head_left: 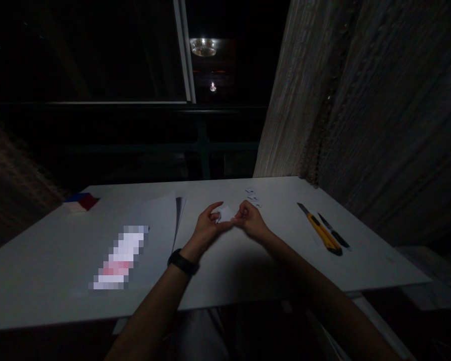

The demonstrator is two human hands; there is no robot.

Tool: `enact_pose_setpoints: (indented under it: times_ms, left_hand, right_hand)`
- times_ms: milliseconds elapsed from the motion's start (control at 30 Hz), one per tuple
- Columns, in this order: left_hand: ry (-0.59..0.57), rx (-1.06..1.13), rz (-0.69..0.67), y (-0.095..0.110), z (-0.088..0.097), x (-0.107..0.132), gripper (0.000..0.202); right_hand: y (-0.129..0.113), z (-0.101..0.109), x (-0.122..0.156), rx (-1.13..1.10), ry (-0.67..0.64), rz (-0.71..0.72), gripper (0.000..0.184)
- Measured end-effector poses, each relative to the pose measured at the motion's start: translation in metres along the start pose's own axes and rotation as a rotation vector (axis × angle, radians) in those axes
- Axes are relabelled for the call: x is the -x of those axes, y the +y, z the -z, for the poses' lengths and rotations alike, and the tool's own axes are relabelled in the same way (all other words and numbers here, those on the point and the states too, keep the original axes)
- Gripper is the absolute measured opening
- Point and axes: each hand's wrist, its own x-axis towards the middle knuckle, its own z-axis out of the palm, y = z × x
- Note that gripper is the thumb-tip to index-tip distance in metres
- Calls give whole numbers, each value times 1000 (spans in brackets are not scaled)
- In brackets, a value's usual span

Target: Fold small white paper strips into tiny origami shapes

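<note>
Both hands meet over the middle of a white table point(225, 288), around a small piece of white paper point(226, 214). My left hand point(207, 224) grips the paper from its left side, thumb below and fingers curled above. On that wrist is a dark watch point(183, 261). My right hand point(250, 219) pinches the paper's lower right corner between thumb and bent fingers. Just beyond the right hand lie several small white paper pieces point(252, 197) with dark marks. The dim light hides any fold lines on the held paper.
Large white paper sheets point(161, 220) lie left of my hands, with a bright pixelated rectangle point(122, 258) over them. A yellow utility knife point(321, 230) and a thin dark-handled knife point(334, 232) are at right. A red, blue and white cube point(79, 202) sits far left. Curtains point(285, 90) hang behind.
</note>
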Motion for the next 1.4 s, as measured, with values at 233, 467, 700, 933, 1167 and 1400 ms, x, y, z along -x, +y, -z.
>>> enact_pose_setpoints:
  times_ms: [233, 467, 700, 933, 1167, 1400]
  left_hand:
    - [-2, 19, 52, 3, -1, 0, 87]
    - [33, 23, 49, 2, 1, 0, 78]
    - [69, 58, 73, 4, -1, 0, 73]
    - [152, 10, 67, 3, -2, -1, 64]
    - [149, 83, 103, 3, -1, 0, 70]
    - [195, 104, 143, 4, -1, 0, 57]
  right_hand:
    - [2, -1, 1, -31, -17, -4, 32]
    - [-2, -6, 3, -19, -3, -11, 32]
    - [0, -10, 3, -35, 12, 9, 32]
    - [1, -9, 2, 4, 36, -6, 32]
    - [6, -4, -2, -32, 71, -14, 33]
    - [10, -6, -2, -70, 44, -37, 35]
